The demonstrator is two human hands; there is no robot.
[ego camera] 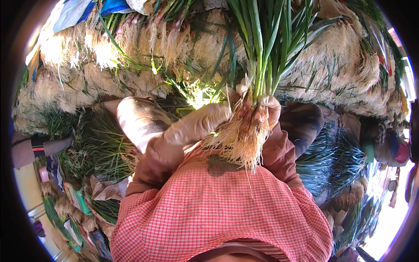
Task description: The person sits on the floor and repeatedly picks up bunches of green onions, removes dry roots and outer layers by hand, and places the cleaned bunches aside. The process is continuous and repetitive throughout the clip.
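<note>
A bunch of green onions point(266, 62) is held up before my chest, with its leaves pointing away from me and its pale, stringy roots point(250, 144) hanging towards me. My right hand point(271, 109), in a thin glove, is closed around the right side of the bunch, just above the reddish bulbs. From the other side my left hand point(203, 119), gloved as well, reaches in with its fingers curled against the left edge of the bulbs. Part of its fingertips is hidden behind roots and stems.
A long heap of green onions with roots facing me point(216, 49) runs across the front. Loose leaves point(108, 150) lie by my left knee. More bunches point(330, 157) lie at my right. Blue and white plastic sheeting point(88, 11) covers the far left. Another person's arm point(42, 147) shows at the left.
</note>
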